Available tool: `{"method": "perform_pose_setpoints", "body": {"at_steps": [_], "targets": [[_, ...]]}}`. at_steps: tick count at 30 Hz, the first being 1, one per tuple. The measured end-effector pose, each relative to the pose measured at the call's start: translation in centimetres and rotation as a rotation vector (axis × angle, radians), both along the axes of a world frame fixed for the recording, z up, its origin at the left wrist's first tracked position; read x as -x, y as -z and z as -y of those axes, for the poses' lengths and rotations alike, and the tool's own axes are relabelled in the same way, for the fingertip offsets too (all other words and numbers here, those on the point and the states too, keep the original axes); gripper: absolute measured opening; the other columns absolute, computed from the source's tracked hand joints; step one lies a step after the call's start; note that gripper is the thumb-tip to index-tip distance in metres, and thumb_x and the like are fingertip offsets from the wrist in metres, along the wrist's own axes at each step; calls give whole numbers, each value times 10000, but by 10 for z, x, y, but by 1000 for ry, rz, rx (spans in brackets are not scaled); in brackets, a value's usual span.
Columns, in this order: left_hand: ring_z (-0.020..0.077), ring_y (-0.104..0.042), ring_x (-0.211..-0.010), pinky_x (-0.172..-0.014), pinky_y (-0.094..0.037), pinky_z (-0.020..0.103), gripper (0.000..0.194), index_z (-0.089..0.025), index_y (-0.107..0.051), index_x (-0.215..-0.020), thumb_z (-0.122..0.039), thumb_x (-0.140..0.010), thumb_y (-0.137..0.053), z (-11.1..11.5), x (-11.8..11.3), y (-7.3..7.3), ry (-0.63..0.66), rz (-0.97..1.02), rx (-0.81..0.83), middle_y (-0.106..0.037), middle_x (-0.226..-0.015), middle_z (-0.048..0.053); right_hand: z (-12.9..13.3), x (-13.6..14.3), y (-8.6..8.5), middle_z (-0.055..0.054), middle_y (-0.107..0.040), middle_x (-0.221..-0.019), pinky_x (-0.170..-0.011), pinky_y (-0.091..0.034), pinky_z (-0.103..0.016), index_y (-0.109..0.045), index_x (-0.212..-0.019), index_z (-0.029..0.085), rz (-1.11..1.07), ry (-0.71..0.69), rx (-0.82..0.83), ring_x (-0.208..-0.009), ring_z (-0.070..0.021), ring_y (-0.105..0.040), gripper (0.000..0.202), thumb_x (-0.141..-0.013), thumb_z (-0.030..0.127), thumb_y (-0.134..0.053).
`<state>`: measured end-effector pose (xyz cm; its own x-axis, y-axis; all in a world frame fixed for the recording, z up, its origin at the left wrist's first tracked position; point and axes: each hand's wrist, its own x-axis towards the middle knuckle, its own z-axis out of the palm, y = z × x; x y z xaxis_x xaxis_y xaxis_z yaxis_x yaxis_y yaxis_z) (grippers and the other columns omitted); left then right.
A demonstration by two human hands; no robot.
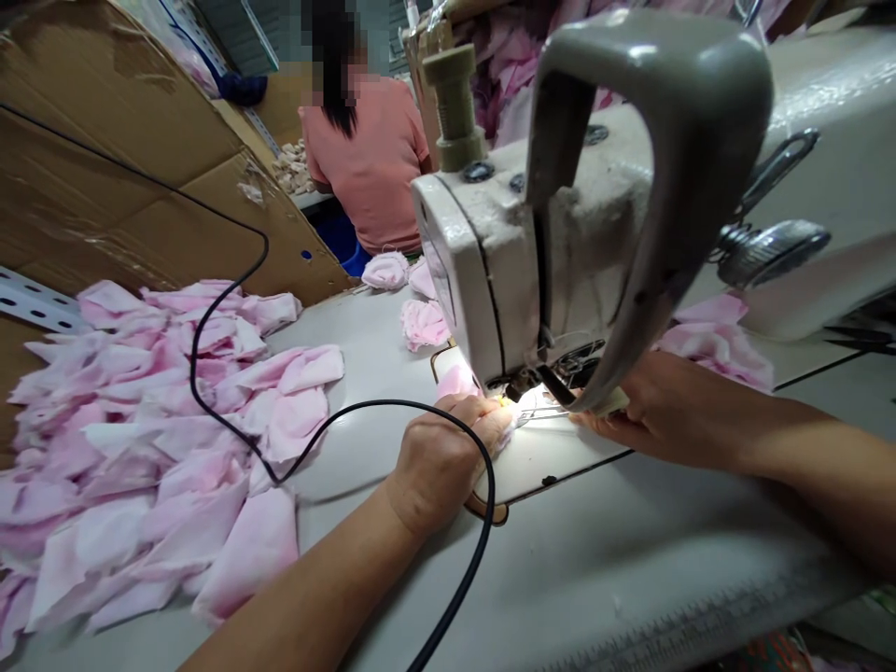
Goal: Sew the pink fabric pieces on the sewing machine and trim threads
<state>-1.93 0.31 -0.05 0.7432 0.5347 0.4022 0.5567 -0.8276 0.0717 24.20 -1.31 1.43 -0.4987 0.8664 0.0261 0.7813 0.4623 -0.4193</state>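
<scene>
My left hand is closed on a small pink fabric piece beside the lit needle area of a sewing machine. My right hand is at the other side of the needle, its fingers closed and partly hidden by the machine's grey curved guard. From those fingers a slim two-pronged metal tool points left toward the fabric, its grip mostly out of sight. Both hands rest low, near the machine's pale bed plate. The needle tip cannot be made out.
Pink fabric pieces are heaped on the left of the table. Ruffled pink pieces lie behind the machine. A black cable loops across my left forearm. Cardboard walls the left; a person in a pink shirt sits beyond.
</scene>
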Motion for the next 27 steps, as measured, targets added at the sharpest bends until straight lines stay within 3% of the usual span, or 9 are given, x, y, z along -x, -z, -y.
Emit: {"method": "perform_pose_setpoints", "body": {"at_steps": [5,8,12,15,19,27], "targets": [[179,-647,-833,-747,-520,276,216,-210,-689,-1026,-278,-974,-490,2,-2,0,-46,47,17,-707,-915,28,-1,-2,3,-36,-670,-712,-607,-368,-292,-565,-645,203,-46,-73,-112,-643,-161,-592,270,-907,211,-503],[179,-650,-819,-711,-527,269,204,-199,-692,-1012,-250,-973,-499,3,-4,-2,-56,66,19,-704,-900,33,-1,-2,4,30,-523,-538,-521,-287,-280,-470,-580,203,-113,-95,-184,-454,-99,-388,314,-890,180,-513],[162,-639,-754,-637,-506,242,198,-185,-693,-994,-238,-971,-503,5,-4,-3,-39,114,43,-679,-854,41,-2,-1,3,72,-343,-485,-498,-223,-283,-334,-547,209,-140,-102,-175,-431,-86,-187,385,-889,174,-508],[132,-619,-690,-583,-471,211,200,-190,-686,-979,-228,-973,-490,6,-4,-4,-35,136,53,-648,-800,28,-2,-1,3,64,-367,-520,-505,-212,-284,-337,-566,209,-128,-105,-106,-456,-90,-211,371,-902,174,-491],[127,-628,-723,-637,-489,210,130,-195,-674,-969,-217,-940,-550,6,-4,-3,3,147,47,-660,-840,27,-2,-2,4,36,-486,-584,-544,-256,-272,-433,-608,195,-117,-112,-42,-511,-94,-374,311,-913,169,-488],[147,-628,-769,-722,-511,242,128,-183,-655,-970,-178,-938,-531,7,-5,-3,45,132,-50,-672,-818,21,4,7,0,-10,-624,-626,-552,-296,-271,-542,-576,170,-62,-81,-108,-539,-102,-498,341,-910,130,-484]]}}
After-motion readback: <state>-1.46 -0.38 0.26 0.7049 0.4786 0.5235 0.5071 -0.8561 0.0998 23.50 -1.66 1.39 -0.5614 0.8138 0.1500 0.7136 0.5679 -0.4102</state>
